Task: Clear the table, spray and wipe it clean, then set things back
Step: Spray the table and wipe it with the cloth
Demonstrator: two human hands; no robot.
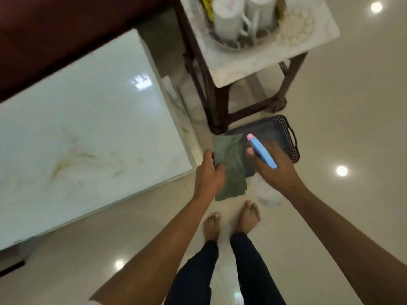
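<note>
While the marble tabletop point(88, 133) at left lies bare and stained, my left hand point(209, 172) pinches the green cloth point(231, 170), right hand point(271, 166) fingers wrap the spray bottle point(262, 153). Advice: spray stains first, wipe far-to-near.

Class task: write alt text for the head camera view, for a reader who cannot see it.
Seen from above, a standing person's left hand holds a green cloth and the right hand holds a blue-topped spray bottle over a dark basket on the floor. A white marble table lies to the left; a side table carries a tray of white cups.
</note>
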